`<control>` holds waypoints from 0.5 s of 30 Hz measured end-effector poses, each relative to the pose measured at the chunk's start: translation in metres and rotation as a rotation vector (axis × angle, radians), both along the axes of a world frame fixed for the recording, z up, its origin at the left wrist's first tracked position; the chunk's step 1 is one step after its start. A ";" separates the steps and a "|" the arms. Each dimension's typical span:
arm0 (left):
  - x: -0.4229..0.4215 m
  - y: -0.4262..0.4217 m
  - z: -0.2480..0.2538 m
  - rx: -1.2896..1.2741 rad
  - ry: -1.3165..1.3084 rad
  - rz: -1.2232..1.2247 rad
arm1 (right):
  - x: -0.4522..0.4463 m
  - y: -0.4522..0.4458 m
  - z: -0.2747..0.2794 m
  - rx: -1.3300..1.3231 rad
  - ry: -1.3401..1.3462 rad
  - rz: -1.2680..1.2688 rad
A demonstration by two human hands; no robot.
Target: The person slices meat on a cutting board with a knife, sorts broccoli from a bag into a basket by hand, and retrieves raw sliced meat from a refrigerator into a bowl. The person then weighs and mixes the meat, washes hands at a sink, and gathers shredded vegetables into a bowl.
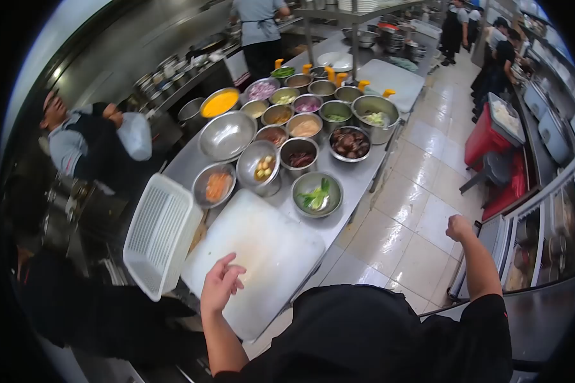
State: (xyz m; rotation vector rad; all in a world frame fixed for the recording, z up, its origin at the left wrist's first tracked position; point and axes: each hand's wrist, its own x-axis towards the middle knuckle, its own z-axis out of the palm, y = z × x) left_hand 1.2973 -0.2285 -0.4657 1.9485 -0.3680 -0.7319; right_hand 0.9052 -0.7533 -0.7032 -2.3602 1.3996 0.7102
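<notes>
My left hand point(222, 283) hovers over the white cutting board point(262, 255), its fingers apart and loosely bent, holding nothing. Out to the right, my right hand point(460, 228) is closed beside the open front of a refrigerated cabinet point(508, 246); whatever is inside its fingers, if anything, is hidden. Just beyond the board stand a steel bowl with green leaves point(317, 196), a bowl of orange pieces point(217, 186) and a tilted bowl with pale chunks point(265, 167). A white perforated basket point(160, 233) leans along the board's left edge.
Several steel pots of chopped food fill the table, including diced purple onion point(262, 89) and dark mushrooms point(350, 143). A person on the left holds a clear plastic bag point(135, 135). A red bin point(485, 137) stands across the tiled floor point(399, 214); other people work farther back.
</notes>
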 end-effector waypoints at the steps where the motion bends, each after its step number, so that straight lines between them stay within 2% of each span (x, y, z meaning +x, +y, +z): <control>1: 0.015 -0.031 0.004 -0.009 -0.017 -0.081 | -0.016 -0.007 0.009 0.049 -0.021 -0.018; 4: 0.043 -0.133 0.022 -0.094 0.029 -0.307 | -0.068 -0.012 0.028 0.171 -0.083 -0.167; 8: 0.049 -0.267 0.041 -0.070 -0.033 -0.679 | -0.145 -0.035 -0.001 0.301 -0.067 -0.462; 10: 0.052 -0.324 0.037 -0.017 -0.207 -0.779 | -0.191 -0.064 -0.045 0.369 0.076 -0.367; 11: 0.049 -0.353 0.041 0.052 -0.350 -0.814 | -0.202 -0.077 -0.041 0.355 0.057 -0.424; 13: 0.037 -0.407 0.047 0.094 -0.401 -0.806 | -0.217 -0.116 -0.037 0.364 0.021 -0.536; 15: 0.037 -0.455 0.053 0.139 -0.429 -0.803 | -0.227 -0.161 -0.050 0.248 -0.046 -0.619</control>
